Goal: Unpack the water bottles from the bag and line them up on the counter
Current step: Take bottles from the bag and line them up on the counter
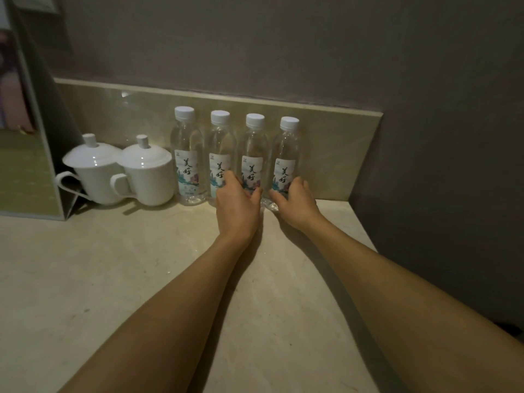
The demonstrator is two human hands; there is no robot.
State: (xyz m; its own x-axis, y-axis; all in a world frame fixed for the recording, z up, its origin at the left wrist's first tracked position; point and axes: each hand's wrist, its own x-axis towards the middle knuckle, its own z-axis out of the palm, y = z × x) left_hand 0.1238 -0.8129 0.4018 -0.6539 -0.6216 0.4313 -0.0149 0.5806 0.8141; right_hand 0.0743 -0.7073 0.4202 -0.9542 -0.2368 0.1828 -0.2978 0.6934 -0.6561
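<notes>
Several clear water bottles with white caps and printed labels stand upright in a row against the backsplash. My right hand (pixel 295 198) curls round the lower part of the rightmost bottle (pixel 287 154). My left hand (pixel 236 202) grips the base of the neighbouring bottle (pixel 253 151), thumb on its front, fingers reaching in beside the bottle to its left (pixel 219 148). The leftmost bottle (pixel 187 154) stands untouched. The paper bag (pixel 28 171) stands upright at the far left of the counter (pixel 141 279).
Two white lidded cups, one (pixel 95 174) beside the other (pixel 147 177), sit between the bag and the bottles. A beige backsplash (pixel 340 154) runs behind the row. A dark wall (pixel 439 165) closes the counter's right end.
</notes>
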